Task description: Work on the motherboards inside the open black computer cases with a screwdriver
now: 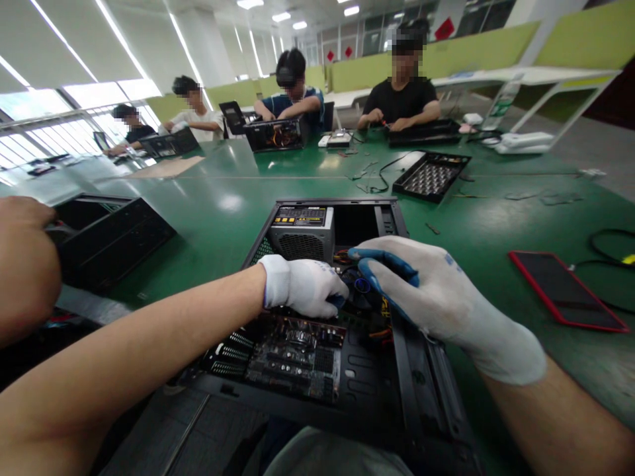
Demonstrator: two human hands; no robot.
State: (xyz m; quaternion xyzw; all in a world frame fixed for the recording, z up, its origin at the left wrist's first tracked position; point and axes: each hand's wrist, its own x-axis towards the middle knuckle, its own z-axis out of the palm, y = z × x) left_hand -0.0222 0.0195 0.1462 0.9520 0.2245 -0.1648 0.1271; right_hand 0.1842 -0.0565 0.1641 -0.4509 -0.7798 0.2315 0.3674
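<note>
An open black computer case (426, 396) lies on its side in front of me, over the table's near edge. In its lower part shows the motherboard (292, 357); at the top left sits a grey power supply (303, 241). My left hand (312, 289), in a white glove with blue-coated fingers, reaches inside with its fingers curled beside the dark CPU fan (362, 285). Whatever those fingertips grip is hidden. My gloved right hand (426, 281) is over the case's right side, thumb and fingers apart, fingertips near the fan and some coloured cables (384, 307).
On the green table, a red-framed phone (568, 291) and black cables lie to the right. A black perforated panel (430, 175) is farther back. At left are another dark case (114, 241) and a nearby person's arm (24, 264). Several people work across the table.
</note>
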